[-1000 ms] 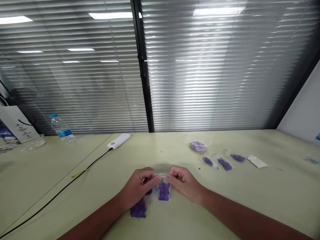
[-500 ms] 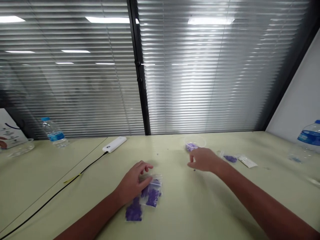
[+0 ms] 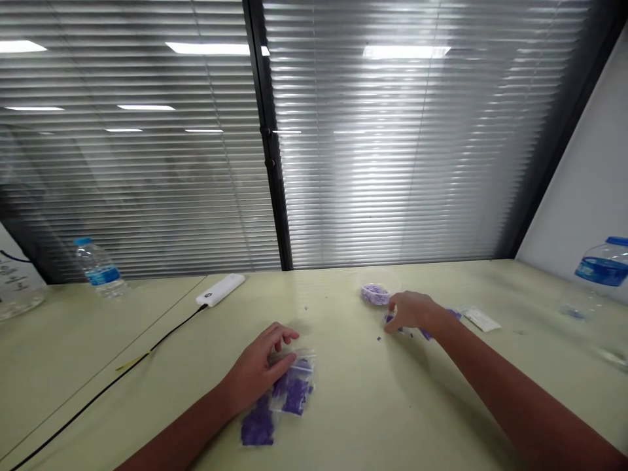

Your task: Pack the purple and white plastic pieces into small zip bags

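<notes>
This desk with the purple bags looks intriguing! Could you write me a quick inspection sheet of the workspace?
Surface: pale green desk, flat and lit from above.
Job's things: two clear plastic bags of purple pieces; clear round tub of lilac pieces; purple-filled bag.
Clutter: white power bank; clear water bottle with blue label; white paper slip.
Hands: left hand rests against the nearer bag; right hand is curled over the purple-filled bag.
Cables: thin black cable runs from the power bank off the desk.
Surroundings: glass partition with slatted blinds; white wall.
</notes>
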`<state>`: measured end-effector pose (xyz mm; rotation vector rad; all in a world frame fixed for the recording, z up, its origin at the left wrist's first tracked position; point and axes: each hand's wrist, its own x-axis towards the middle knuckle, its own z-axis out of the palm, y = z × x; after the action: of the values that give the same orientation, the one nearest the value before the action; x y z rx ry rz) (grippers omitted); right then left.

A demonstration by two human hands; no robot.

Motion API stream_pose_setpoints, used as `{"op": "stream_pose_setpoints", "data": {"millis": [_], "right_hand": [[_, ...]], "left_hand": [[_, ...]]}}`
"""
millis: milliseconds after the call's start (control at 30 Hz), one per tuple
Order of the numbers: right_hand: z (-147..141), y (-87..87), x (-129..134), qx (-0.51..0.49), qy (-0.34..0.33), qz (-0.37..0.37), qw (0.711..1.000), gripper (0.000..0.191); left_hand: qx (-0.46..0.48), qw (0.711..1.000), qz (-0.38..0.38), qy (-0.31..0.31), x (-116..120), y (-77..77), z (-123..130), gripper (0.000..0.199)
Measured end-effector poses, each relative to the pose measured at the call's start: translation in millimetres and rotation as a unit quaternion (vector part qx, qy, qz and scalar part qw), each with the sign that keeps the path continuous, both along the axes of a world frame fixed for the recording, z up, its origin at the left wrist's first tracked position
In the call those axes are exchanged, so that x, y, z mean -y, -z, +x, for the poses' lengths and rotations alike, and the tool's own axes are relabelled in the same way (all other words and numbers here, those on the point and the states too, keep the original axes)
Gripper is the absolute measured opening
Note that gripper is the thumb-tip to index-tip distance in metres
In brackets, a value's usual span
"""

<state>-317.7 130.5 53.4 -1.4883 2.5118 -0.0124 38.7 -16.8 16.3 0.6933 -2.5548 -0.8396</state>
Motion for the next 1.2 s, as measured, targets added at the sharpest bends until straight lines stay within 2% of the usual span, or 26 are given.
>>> {"op": "stream_pose_setpoints", "data": {"millis": [100,200,267,300,333,400,467,533,567,600,700,833,1000,1100,1200], "right_hand": [[-3.8,4.4,1.4,0.01,-0.011,-0.022,1.0,0.047],[-1.0,0.9,1.3,0.03,-0.037,-0.039,0.998,0.048],[7.1,-6.4,0.5,0.117,-0.092,-0.059,0.987,0.051],[13.3,-10.4,0.2,0.196,-0.131,-0.077,0.969,0.053],[20.8,-13.8,0.2,0.294,-0.172,-0.094,0.935,0.054],[39.3,-16.4,1.0,0.478,-0.229,-0.132,0.838,0.055],[60.8,-11.5,3.4,0.617,-0.239,-0.165,0.731,0.055],[83.0,-0.4,6.7,0.713,-0.239,-0.167,0.638,0.058],[93.5,6.3,8.3,0.746,-0.227,-0.17,0.603,0.059],[103.4,12.9,9.7,0.764,-0.211,-0.173,0.585,0.058],[126.2,28.6,12.0,0.773,-0.167,-0.191,0.581,0.053],[138.0,39.6,12.5,0.772,-0.17,-0.163,0.591,0.054],[140.9,49.0,14.0,0.748,-0.165,-0.156,0.624,0.06],[145.5,54.9,14.9,0.711,-0.133,-0.218,0.655,0.048],[149.9,61.5,15.3,0.649,-0.133,-0.284,0.693,0.042]], "left_hand": [[-0.002,1.0,0.007,0.006,0.4,1.5,0.5,0.029],[-0.004,1.0,0.01,0.006,-0.4,1.5,0.2,0.03],[-0.011,1.0,0.009,0.007,-1.5,0.6,-0.3,0.029],[-0.015,1.0,0.009,0.009,-2.2,0.0,-0.6,0.029],[-0.018,1.0,0.009,0.012,-3.0,-0.6,-0.8,0.029],[-0.032,0.999,0.009,0.018,-4.9,-2.2,-1.3,0.028],[-0.049,0.998,0.013,0.029,-7.7,-4.3,-1.7,0.028],[-0.061,0.996,0.025,0.054,-11.5,-7.4,-1.9,0.027],[-0.064,0.995,0.032,0.07,-13.8,-9.1,-1.9,0.028],[-0.066,0.993,0.038,0.085,-16.1,-10.9,-1.8,0.029],[-0.08,0.989,0.05,0.118,-22.4,-15.3,-1.5,0.032],[-0.092,0.983,0.096,0.128,-28.3,-16.6,-1.7,0.036],[-0.074,0.969,0.226,0.068,-29.3,-9.1,-4.1,0.039],[-0.085,0.973,0.21,0.04,-25.1,-3.4,-5.5,0.039],[-0.087,0.978,0.187,0.021,-21.6,-0.1,-6.1,0.038]]}}
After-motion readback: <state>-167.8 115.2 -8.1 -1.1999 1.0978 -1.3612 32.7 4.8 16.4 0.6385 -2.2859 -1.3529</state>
